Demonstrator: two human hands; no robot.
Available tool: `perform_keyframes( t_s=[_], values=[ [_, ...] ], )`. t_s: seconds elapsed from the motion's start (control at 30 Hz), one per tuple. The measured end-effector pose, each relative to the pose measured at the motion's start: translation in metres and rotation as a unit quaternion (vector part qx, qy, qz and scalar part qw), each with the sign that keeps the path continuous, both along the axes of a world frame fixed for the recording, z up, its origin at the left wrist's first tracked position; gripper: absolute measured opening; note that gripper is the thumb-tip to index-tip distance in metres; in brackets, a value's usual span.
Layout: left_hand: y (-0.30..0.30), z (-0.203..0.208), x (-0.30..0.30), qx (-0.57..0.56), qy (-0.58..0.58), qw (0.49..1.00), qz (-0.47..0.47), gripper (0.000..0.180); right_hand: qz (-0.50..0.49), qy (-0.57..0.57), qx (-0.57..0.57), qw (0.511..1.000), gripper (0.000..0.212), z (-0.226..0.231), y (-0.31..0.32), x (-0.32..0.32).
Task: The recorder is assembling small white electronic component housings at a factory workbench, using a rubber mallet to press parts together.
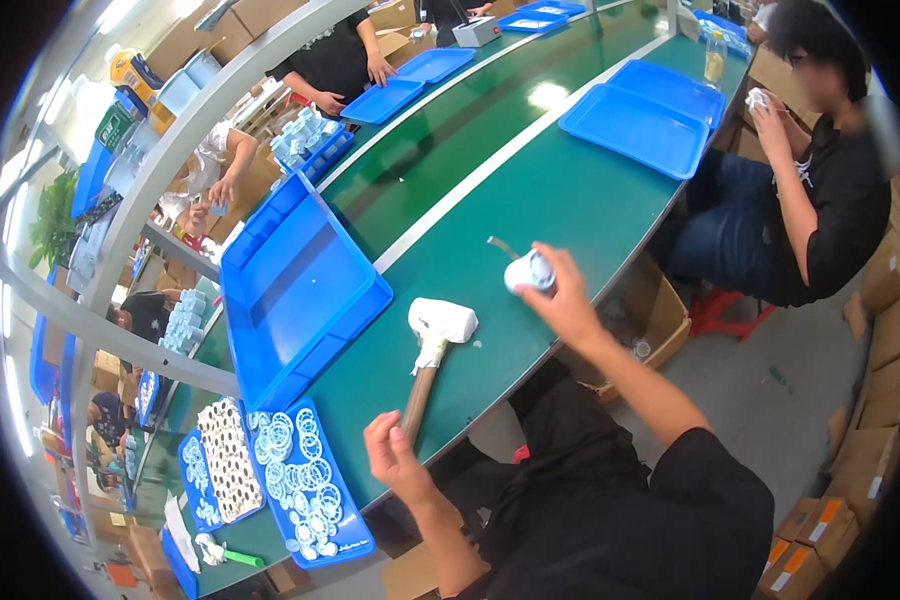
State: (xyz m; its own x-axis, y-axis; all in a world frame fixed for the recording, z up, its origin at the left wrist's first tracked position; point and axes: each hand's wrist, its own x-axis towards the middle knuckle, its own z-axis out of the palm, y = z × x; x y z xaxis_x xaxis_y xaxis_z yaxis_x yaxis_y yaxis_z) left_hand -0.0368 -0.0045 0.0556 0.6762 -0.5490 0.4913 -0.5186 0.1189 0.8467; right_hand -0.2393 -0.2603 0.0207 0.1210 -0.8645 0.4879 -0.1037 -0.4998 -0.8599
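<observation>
My right hand (562, 300) grips a small round white-and-light-blue plastic part (530, 272) over the green table. A thin greyish strip (502, 246) shows just beyond this part; whether the two are joined is unclear. On the table to the left lies a mallet (443, 320), its head wrapped in white and its wooden handle pointing toward me. Beside the handle's near end is my left hand (398, 458), fingers curled to the thumb. Anything between those fingers is too small or hidden to make out.
A large blue bin (300, 290) stands left of the mallet. Nearer, a blue tray (355, 535) carries light-blue rings, next to a white piece full of holes (232, 460). Stacked blue trays (635, 130) lie at the far right, near a seated person (810, 190). An open carton (660, 335) sits below the table edge.
</observation>
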Motion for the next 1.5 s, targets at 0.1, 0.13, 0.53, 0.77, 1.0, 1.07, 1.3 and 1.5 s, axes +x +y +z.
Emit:
perform_keyframes(
  t_s=[0.1,0.13,0.53,0.77,1.0,1.07,1.3,1.5],
  values=[
    [0.038,-0.034,0.037,0.071,0.028,0.996,0.054,0.017,-0.069,0.09,-0.062,0.992,0.064,0.003,-0.071,-0.026],
    [0.051,-0.044,0.046,0.109,0.023,0.992,0.068,0.018,-0.097,0.112,-0.078,0.986,0.066,0.006,-0.098,-0.035],
    [0.04,-0.053,0.034,0.155,-0.062,0.977,0.131,0.017,-0.373,0.32,-0.062,0.869,0.069,-0.005,-0.26,-0.163],
    [0.045,-0.057,0.036,0.181,-0.169,0.956,0.16,0.018,-0.438,0.467,0.053,0.767,0.059,-0.021,-0.278,-0.189],
    [0.032,-0.053,0.035,0.172,-0.185,0.953,0.165,0.013,-0.449,0.483,-0.178,0.731,0.032,-0.029,-0.264,-0.232],
    [0.037,-0.055,0.038,0.174,-0.182,0.95,0.184,0.013,-0.422,0.497,-0.132,0.746,0.034,-0.026,-0.259,-0.215],
    [0.038,-0.053,0.036,0.167,-0.182,0.951,0.187,0.012,-0.454,0.53,-0.163,0.698,0.045,-0.033,-0.267,-0.207],
    [0.039,-0.054,0.04,0.161,-0.172,0.954,0.184,0.011,-0.425,0.51,-0.081,0.743,0.075,-0.032,-0.273,-0.193]
  ],
)
